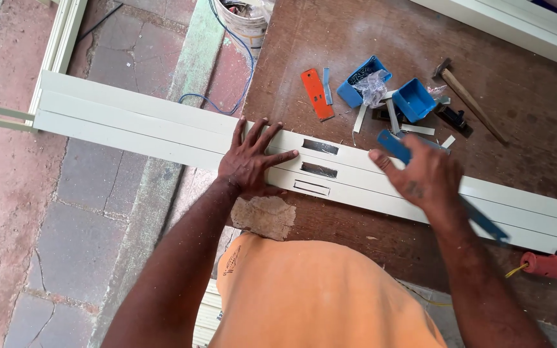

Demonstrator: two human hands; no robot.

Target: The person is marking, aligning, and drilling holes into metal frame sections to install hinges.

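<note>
Three long cream profiles (162, 125) lay side by side across the brown worktop (330, 58), overhanging its left edge, with rectangular slots cut near their middle. They appeared light, stiff and smooth, best held flat beside the slots. The left hand (253, 161) pressed there, fingers spread; the right hand (420, 177) was closed around a blue tool (394, 147), with blue boxes (414, 100) and a hammer (469, 100) beyond.
</note>
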